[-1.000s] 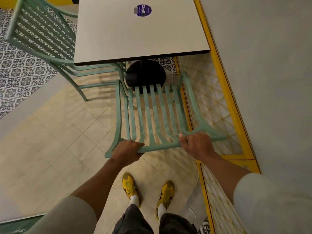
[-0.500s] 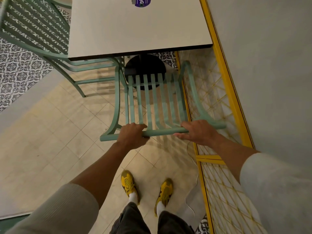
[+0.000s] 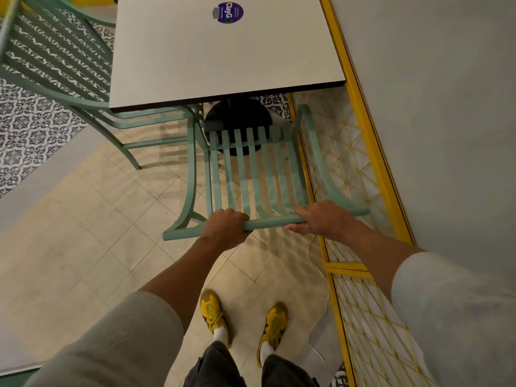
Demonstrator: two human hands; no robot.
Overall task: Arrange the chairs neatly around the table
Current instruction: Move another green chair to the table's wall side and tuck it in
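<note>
A mint-green slatted metal chair (image 3: 251, 169) stands right in front of me, its seat partly under the near edge of the white square table (image 3: 195, 65). My left hand (image 3: 224, 229) is closed around the chair's top rail on the left. My right hand (image 3: 317, 219) rests on the same rail further right, fingers curled over it. A second green chair (image 3: 55, 65) stands at the table's left side, its seat tucked under the tabletop. The table's black round base (image 3: 237, 118) shows behind the near chair's slats.
A grey wall (image 3: 432, 107) with a yellow-framed wire lattice (image 3: 371, 317) runs close along the right. Beige floor tiles (image 3: 97, 233) lie to the left, patterned tiles beyond. A purple sticker (image 3: 229, 12) sits on the tabletop. My yellow shoes (image 3: 215, 314) stand behind the chair.
The chair has slid forward toward the table, its seat now further under the edge. Both hands stayed on the top rail and moved with it.
</note>
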